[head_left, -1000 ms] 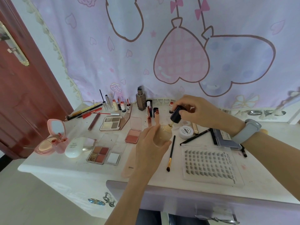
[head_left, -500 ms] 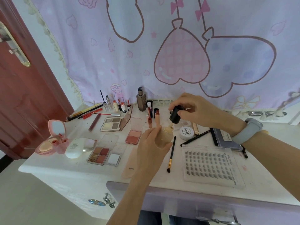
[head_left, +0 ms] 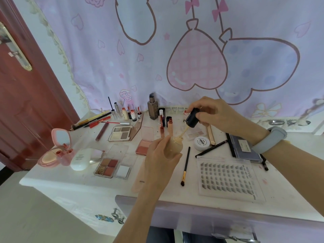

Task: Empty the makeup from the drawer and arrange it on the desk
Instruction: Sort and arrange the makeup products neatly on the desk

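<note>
My left hand (head_left: 158, 155) grips a clear foundation bottle (head_left: 175, 146) of beige liquid, held just above the white desk (head_left: 73, 181). My right hand (head_left: 213, 114) pinches its black dropper cap (head_left: 192, 118), lifted above the bottle's mouth. The dropper's beige-coated tube (head_left: 184, 132) slants down, its tip at the bottle's neck. Makeup lies spread over the desk: an eyeshadow palette (head_left: 121, 133), a blush compact (head_left: 144, 146), a four-colour palette (head_left: 107, 166), a thin brush (head_left: 185, 166) and a lash sheet (head_left: 228, 178). The open lilac drawer (head_left: 175, 211) juts out below the desk's front edge.
A pink mirror compact (head_left: 56, 148) and a white tube (head_left: 81, 158) sit at the left. Pencils (head_left: 94, 120), small bottles (head_left: 126, 113) and a brown pump bottle (head_left: 152, 107) line the back by the curtain. A white jar (head_left: 201, 142) and a grey case (head_left: 245, 149) lie right. A red door (head_left: 22, 85) stands left.
My right hand has drawn the black cap up and to the right, pulling the dropper tube out of the bottle's neck. My left hand has kept the bottle nearly still.
</note>
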Demonstrator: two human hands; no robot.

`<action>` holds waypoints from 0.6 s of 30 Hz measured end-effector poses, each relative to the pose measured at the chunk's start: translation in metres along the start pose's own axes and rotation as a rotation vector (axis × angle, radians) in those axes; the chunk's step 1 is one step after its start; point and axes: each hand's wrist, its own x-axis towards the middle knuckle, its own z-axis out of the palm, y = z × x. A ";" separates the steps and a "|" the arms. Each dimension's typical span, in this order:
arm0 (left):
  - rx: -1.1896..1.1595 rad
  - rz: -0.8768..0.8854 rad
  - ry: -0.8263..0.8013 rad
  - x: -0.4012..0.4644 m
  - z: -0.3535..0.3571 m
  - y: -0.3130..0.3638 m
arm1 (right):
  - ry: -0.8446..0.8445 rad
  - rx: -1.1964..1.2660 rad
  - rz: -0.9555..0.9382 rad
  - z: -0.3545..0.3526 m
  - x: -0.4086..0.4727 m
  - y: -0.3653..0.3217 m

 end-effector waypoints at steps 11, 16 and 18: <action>0.007 -0.019 0.059 0.003 -0.009 -0.004 | 0.110 0.213 0.067 -0.009 0.005 0.009; -0.037 -0.028 0.046 0.003 -0.013 -0.006 | 0.131 0.308 0.093 -0.007 0.006 0.021; -0.044 -0.032 0.042 0.003 -0.012 -0.005 | 0.121 0.360 0.116 -0.004 0.006 0.024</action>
